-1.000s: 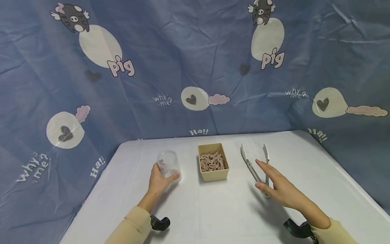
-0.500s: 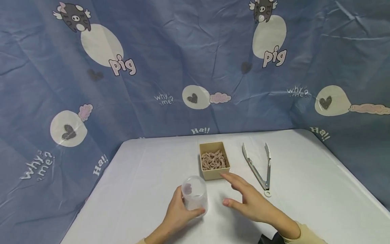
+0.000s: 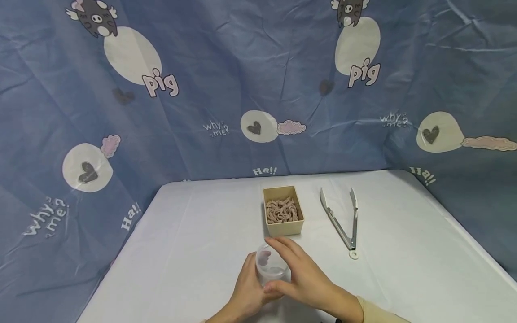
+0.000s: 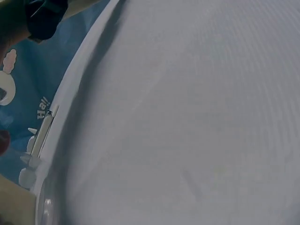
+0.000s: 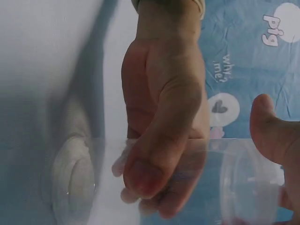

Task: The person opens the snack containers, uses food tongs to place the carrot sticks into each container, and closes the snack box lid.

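My left hand (image 3: 249, 287) grips a clear plastic jar (image 3: 269, 264) around its side, near the front of the table. In the right wrist view the thumb and fingers of that left hand (image 5: 164, 117) wrap the clear wall of the jar (image 5: 110, 180). My right hand (image 3: 304, 280) is at the jar's top, thumb and fingers spread on either side of the rim. The right thumb (image 5: 267, 124) stands off the translucent rim band (image 5: 251, 183) in the right wrist view. Whether its other fingers touch the jar I cannot tell.
Just behind the hands stands a beige box (image 3: 284, 229) holding a heap of brownish, noodle-like strands (image 3: 282, 211). Metal tongs (image 3: 343, 233) lie spread to its right. A white cloth (image 3: 202, 233) covers the table, with a blue printed curtain (image 3: 194, 152) behind.
My left hand has brought the jar from the left to the front middle. My right hand has moved left from above the tongs to the jar's top.
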`<state>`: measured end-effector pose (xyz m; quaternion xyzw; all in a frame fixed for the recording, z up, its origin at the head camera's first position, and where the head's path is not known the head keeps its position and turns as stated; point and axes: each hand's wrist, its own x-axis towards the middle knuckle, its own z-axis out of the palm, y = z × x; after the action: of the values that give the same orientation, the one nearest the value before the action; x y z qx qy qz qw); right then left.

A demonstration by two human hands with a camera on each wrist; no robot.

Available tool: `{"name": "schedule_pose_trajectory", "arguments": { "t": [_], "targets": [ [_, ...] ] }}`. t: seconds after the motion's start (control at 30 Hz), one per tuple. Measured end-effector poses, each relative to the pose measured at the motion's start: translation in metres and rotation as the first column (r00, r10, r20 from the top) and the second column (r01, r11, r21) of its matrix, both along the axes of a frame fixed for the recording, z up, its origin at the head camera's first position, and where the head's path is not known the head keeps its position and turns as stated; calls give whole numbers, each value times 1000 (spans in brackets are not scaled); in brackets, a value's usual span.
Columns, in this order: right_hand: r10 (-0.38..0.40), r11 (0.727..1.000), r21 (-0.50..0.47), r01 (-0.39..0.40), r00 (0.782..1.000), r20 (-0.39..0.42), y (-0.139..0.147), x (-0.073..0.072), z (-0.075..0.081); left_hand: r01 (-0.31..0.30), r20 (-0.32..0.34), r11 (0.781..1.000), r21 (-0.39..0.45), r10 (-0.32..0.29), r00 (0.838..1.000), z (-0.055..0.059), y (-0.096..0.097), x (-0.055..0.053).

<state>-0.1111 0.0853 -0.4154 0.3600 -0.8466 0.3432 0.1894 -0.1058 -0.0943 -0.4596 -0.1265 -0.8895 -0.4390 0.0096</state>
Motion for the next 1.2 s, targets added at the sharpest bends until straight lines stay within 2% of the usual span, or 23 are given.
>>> {"name": "schedule_pose_trajectory", "arguments": {
  "t": [0.17,0.23,0.43,0.6,0.73,0.9,0.97,1.2],
  "targets": [
    [-19,1000,-17,18,996,-91,-6,-6,-5,63,-55,995,-78,-67,996,2,-1,0],
    [-11,999,-36,7,995,-101,-7,-8,-7,66,-73,993,-94,-73,995,2,-2,-1],
    [44,995,-92,-44,999,-5,-6,-14,-10,54,-127,993,-105,-67,990,-3,-5,-8],
    [142,983,-120,-137,990,27,-2,-22,-14,48,-202,996,-80,-63,977,-9,-8,-13],
    [250,959,-149,-240,967,48,1,-31,-17,72,-207,996,-45,-80,975,-13,-11,-17],
    [384,912,-188,-365,920,75,1,-40,-18,120,-180,992,-40,-125,976,-13,-12,-22],
    [412,900,-191,-392,908,80,2,-42,-18,127,-190,991,-41,-133,973,-13,-13,-24],
    [453,888,-150,-435,884,115,6,-49,-15,180,-235,983,-25,-180,955,-14,-15,-29]
  ]
}}
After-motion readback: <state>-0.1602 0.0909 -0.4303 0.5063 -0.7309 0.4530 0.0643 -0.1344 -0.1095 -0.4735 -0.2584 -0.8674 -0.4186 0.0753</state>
